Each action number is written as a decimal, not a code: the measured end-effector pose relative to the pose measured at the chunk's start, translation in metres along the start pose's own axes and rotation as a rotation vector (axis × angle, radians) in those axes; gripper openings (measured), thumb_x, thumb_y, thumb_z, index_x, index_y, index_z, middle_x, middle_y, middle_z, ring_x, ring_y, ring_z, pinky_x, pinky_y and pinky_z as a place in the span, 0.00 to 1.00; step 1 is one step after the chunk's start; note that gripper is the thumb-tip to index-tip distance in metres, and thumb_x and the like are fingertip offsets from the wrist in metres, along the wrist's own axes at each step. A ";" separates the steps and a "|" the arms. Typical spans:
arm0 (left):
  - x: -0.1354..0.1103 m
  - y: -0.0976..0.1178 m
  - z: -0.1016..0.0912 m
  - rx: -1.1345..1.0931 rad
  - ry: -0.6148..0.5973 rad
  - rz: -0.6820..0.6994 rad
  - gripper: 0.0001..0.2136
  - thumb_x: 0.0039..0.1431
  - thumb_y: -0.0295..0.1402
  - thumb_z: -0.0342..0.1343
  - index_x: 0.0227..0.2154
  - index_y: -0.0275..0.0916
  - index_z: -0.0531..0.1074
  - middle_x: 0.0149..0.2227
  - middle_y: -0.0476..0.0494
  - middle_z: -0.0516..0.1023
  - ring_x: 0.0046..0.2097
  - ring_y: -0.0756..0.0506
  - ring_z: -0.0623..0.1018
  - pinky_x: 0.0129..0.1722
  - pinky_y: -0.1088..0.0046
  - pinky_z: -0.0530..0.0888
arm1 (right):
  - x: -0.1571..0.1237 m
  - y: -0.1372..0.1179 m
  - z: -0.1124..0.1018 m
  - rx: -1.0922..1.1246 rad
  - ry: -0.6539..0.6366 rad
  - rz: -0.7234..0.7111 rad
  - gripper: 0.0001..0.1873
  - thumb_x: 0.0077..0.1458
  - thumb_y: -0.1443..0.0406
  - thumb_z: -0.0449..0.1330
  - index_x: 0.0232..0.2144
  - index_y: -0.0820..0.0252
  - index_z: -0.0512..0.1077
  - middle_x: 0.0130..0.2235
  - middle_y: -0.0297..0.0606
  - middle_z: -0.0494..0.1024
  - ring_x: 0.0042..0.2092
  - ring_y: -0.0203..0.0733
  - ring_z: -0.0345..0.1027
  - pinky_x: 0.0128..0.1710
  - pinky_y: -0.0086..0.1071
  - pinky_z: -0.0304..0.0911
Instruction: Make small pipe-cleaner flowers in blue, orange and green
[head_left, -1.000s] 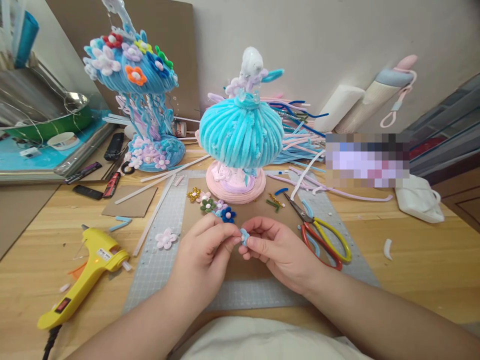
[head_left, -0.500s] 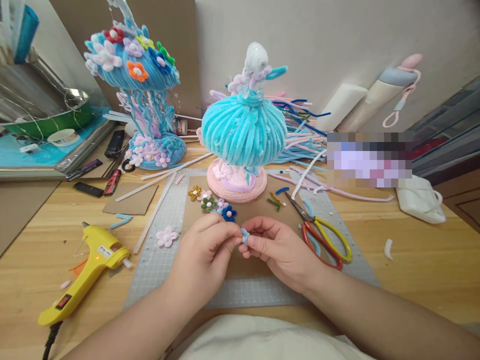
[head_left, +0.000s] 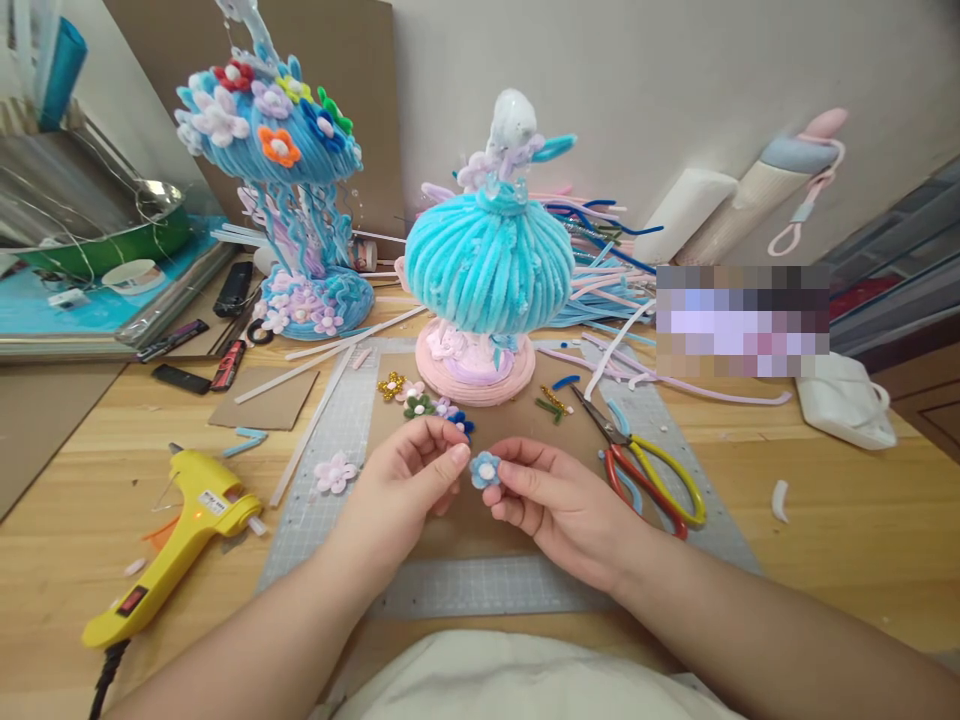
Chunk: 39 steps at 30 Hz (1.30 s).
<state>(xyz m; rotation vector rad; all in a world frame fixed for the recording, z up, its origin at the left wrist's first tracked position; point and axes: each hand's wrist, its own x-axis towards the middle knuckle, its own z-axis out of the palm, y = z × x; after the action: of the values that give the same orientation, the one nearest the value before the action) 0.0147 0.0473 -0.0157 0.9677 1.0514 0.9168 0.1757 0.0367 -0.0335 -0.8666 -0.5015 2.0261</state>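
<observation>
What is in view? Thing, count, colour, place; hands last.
Held flower: one, light blue, front centre.
Loose flowers: at least six, mixed, left centre.
Cutting mat: one, grey, centre.
Cardboard: several, brown, mat and left.
Scissors: one, red and yellow, right.
Glue gun: one, yellow, left.
Domed model: one, turquoise and pink, centre back.
Flowered model: one, blue, back left.
Pipe cleaners: many, mixed, behind domed model.
Bowl: one, green, far left.
Bottle: one, cream, back right.
Table: one, tan, underneath.
Left hand: one, bare, front centre.
Right hand: one, bare, gripping held flower.
</observation>
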 end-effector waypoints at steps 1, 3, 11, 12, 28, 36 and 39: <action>0.000 0.000 0.001 -0.033 -0.012 -0.033 0.11 0.50 0.38 0.59 0.32 0.38 0.67 0.23 0.53 0.65 0.23 0.54 0.65 0.21 0.79 0.61 | 0.000 0.000 0.000 0.003 0.003 -0.001 0.09 0.44 0.68 0.68 0.31 0.63 0.73 0.29 0.33 0.78 0.29 0.30 0.73 0.31 0.22 0.70; 0.000 0.000 0.002 -0.040 -0.050 -0.069 0.12 0.48 0.37 0.61 0.33 0.37 0.67 0.25 0.51 0.69 0.26 0.52 0.68 0.22 0.79 0.64 | 0.000 0.000 -0.001 -0.014 0.006 -0.011 0.10 0.44 0.68 0.68 0.30 0.64 0.73 0.28 0.34 0.78 0.29 0.30 0.72 0.31 0.22 0.69; 0.001 -0.005 0.005 -0.030 -0.105 -0.146 0.11 0.46 0.34 0.63 0.29 0.33 0.71 0.25 0.46 0.76 0.28 0.51 0.74 0.28 0.77 0.70 | 0.000 0.003 -0.002 -0.129 0.048 -0.104 0.10 0.44 0.65 0.67 0.28 0.64 0.70 0.24 0.33 0.76 0.26 0.30 0.70 0.27 0.22 0.66; 0.001 -0.005 0.004 -0.031 -0.104 -0.146 0.11 0.45 0.34 0.64 0.29 0.33 0.72 0.25 0.46 0.77 0.28 0.51 0.75 0.29 0.76 0.70 | 0.001 0.003 -0.002 -0.140 0.051 -0.110 0.10 0.44 0.65 0.67 0.28 0.64 0.70 0.24 0.33 0.76 0.26 0.30 0.70 0.27 0.23 0.66; 0.004 -0.006 0.002 0.144 -0.093 -0.108 0.10 0.49 0.36 0.60 0.29 0.33 0.72 0.25 0.46 0.75 0.27 0.51 0.70 0.28 0.76 0.68 | 0.002 0.004 -0.003 -0.283 0.057 -0.169 0.11 0.46 0.62 0.66 0.28 0.62 0.69 0.22 0.31 0.73 0.24 0.31 0.67 0.25 0.26 0.64; 0.007 -0.012 -0.001 0.169 -0.112 -0.063 0.10 0.50 0.36 0.58 0.31 0.33 0.70 0.26 0.48 0.71 0.28 0.51 0.68 0.30 0.75 0.67 | 0.003 0.003 -0.004 -0.212 0.062 -0.180 0.09 0.51 0.62 0.61 0.28 0.62 0.68 0.27 0.33 0.72 0.25 0.32 0.67 0.24 0.26 0.64; 0.008 -0.014 -0.001 0.179 -0.115 -0.061 0.10 0.51 0.35 0.57 0.32 0.34 0.69 0.26 0.48 0.71 0.29 0.51 0.68 0.32 0.74 0.66 | 0.003 0.003 -0.005 -0.216 0.063 -0.176 0.08 0.51 0.62 0.61 0.28 0.62 0.68 0.27 0.33 0.72 0.26 0.32 0.67 0.24 0.26 0.64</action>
<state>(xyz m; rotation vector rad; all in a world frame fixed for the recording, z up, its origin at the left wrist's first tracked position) 0.0171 0.0504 -0.0308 1.1170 1.0719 0.7177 0.1764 0.0370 -0.0399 -0.9762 -0.7449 1.8015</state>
